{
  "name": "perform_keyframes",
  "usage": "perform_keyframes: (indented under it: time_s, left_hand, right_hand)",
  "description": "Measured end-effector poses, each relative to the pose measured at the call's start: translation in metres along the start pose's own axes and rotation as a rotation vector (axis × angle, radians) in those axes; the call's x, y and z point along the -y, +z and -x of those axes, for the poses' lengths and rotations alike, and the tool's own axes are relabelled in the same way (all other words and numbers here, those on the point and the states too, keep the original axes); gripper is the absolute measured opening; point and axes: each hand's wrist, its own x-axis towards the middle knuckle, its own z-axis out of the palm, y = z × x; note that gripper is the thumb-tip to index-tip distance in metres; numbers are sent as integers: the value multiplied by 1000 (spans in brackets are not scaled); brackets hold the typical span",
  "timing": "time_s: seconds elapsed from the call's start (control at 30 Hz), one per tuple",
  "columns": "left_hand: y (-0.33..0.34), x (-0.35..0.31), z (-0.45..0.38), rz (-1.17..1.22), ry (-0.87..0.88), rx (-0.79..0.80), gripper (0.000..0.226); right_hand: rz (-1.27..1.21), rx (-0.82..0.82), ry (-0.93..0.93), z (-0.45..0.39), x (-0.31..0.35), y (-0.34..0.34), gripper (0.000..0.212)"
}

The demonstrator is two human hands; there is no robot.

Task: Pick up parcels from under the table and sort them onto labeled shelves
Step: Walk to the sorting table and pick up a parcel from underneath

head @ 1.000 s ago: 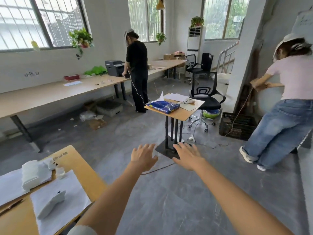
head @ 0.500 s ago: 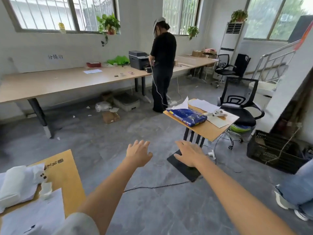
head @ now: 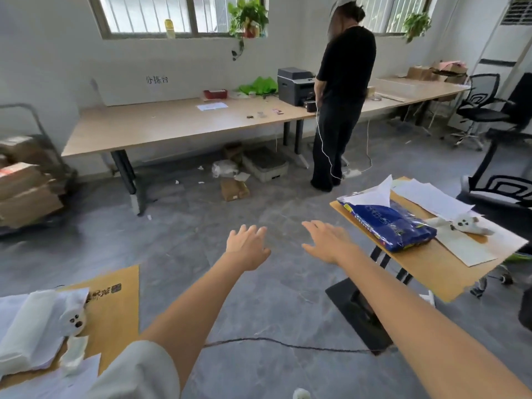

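Both the left hand and the right hand reach forward with fingers spread, holding nothing. The step looks like the approach: parcels, a brown box and a white bag, lie on the floor under the far long desk. Next, closing in and crouching.

Two bare hands are stretched out, a left hand and a right hand, both spread flat with nothing in them. One long pale wooden table stands along the wall. Under it lie one brown cardboard parcel, one crumpled clear plastic bag and one flat grey tray-like box. One dark grey printer sits on top. Two black mesh office chairs stand at the right. Two green potted plants hang at the windows.
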Motion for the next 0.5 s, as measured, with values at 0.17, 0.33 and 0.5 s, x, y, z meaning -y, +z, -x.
perform_keyframes:
  time_s: [0.17,0.33,0.5]
  left_hand:
    - [-15,6,-101,4,-88,-7,56]
    - [-38,15,-194,31,-158,-33,60]
    - [-43,38,-269,35,-208,-15,64]
  right_hand:
    - [40,18,-65,-109,-39,-10,61]
    - [60,22,-133,-211,-64,-35,62]
    - [85,48,-185,-294,-71,-41,63]
